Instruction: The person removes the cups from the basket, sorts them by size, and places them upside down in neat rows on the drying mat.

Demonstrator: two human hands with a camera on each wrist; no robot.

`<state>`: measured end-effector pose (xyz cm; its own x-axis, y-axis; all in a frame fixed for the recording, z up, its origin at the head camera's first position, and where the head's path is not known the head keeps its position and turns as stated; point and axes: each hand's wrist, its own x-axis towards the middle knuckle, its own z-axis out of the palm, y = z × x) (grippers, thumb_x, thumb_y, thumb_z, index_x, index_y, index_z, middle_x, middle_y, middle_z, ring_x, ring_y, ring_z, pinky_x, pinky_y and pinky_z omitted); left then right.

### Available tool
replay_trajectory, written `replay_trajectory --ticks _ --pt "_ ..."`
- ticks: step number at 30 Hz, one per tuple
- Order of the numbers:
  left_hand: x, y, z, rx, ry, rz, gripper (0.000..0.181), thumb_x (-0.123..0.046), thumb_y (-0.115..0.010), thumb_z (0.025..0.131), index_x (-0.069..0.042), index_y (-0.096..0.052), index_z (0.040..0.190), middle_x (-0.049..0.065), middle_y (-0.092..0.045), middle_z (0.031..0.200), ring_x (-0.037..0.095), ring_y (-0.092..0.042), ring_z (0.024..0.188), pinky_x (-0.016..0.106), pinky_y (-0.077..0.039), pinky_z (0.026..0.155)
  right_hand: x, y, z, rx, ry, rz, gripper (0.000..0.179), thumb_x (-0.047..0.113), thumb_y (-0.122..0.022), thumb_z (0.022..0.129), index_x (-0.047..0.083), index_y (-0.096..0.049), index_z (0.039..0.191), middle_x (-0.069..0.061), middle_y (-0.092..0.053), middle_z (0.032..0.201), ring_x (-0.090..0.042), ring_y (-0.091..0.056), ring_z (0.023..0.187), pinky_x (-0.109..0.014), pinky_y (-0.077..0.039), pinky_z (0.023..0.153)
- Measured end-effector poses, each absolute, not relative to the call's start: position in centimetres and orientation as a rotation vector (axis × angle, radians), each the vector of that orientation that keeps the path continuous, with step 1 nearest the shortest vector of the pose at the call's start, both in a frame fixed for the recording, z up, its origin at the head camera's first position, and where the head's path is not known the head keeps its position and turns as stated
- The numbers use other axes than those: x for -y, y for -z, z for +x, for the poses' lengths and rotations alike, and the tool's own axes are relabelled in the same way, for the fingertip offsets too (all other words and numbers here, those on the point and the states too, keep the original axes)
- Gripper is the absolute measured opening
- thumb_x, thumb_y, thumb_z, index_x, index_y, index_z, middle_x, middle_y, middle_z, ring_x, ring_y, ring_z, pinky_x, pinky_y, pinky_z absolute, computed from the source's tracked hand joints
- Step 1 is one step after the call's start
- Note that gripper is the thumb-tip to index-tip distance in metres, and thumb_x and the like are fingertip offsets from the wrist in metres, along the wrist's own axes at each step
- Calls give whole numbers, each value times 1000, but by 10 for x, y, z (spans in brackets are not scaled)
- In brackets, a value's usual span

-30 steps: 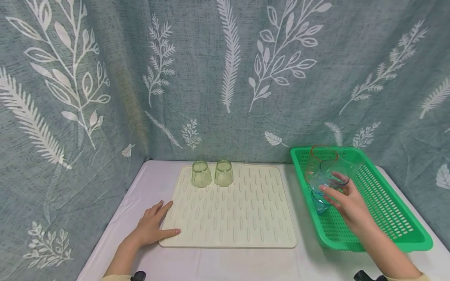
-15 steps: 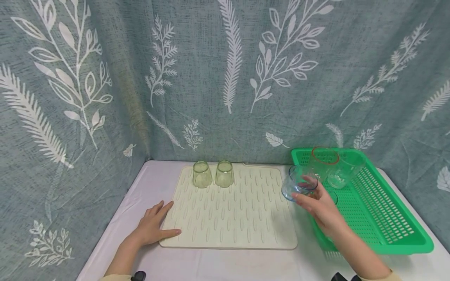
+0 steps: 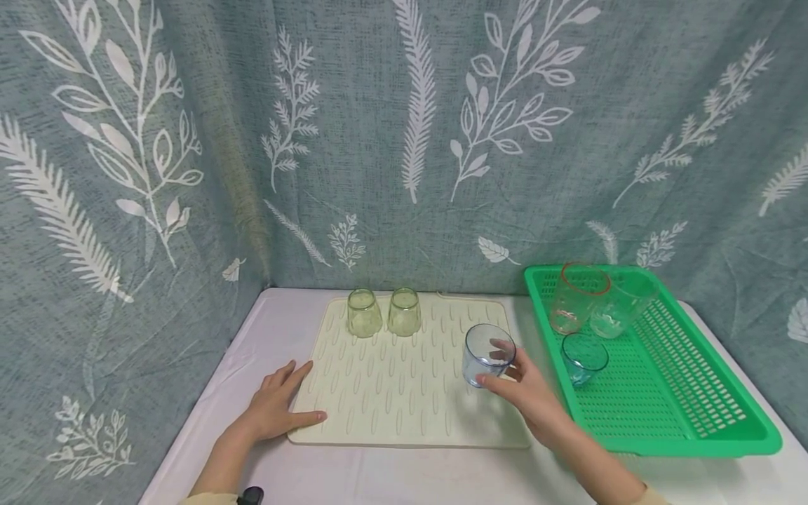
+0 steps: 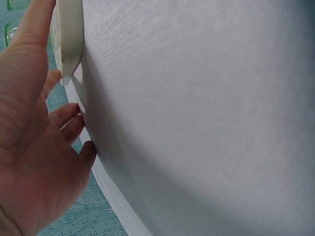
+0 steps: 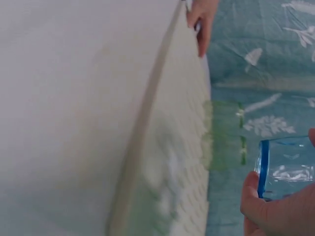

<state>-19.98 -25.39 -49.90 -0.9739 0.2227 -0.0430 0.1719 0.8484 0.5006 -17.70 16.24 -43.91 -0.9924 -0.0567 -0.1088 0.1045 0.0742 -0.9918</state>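
Currently, in the head view, the right grip (image 3: 529, 394) pinches a blue glass (image 3: 481, 354) above the ribbed mat (image 3: 391, 410), near two green glasses (image 3: 404, 319); the left grip (image 3: 271, 408) lies spread at the mat's left edge. Left wrist: its fingers, beside the white worktop (image 4: 197, 98). Right wrist: the blue glass, partly cut off.

- No text, label or brand can be read on the blue glass (image 3: 478, 361), mat (image 3: 404, 400) or green basket (image 3: 682, 447).
- No readable number or sign on the curtain (image 3: 353, 140).
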Motion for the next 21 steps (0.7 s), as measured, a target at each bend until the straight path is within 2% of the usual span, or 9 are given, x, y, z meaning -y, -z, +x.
replay_trajectory --ticks 14,18,21 --pt "243 487 -194 -2979 -765 367 102 -56 -78 73 5 -38 145 37 -27 148 56 -22 135 74 -23 102 -149 465 -175 -2314 1947 64 70 15 -83 75 7 -50 137 -15 -52 129 -30 -48 120 -38 -45 92" --pt "218 476 -192 -3024 -926 462 90 -51 -78 78 1 -45 143 30 -35 148 50 -29 136 69 -28 104 -149 467 -174 -2332 1939 59 69 14 -84 75 8 -52 136 -15 -52 129 -30 -47 120 -37 -46 91" --pt "192 470 -190 -2961 -1149 516 76 -46 -77 82 -7 -50 142 18 -45 145 41 -38 135 61 -35 105 -148 467 -174 -2345 1927 55 68 15 -85 74 9 -53 135 -14 -53 129 -30 -47 121 -38 -46 91"
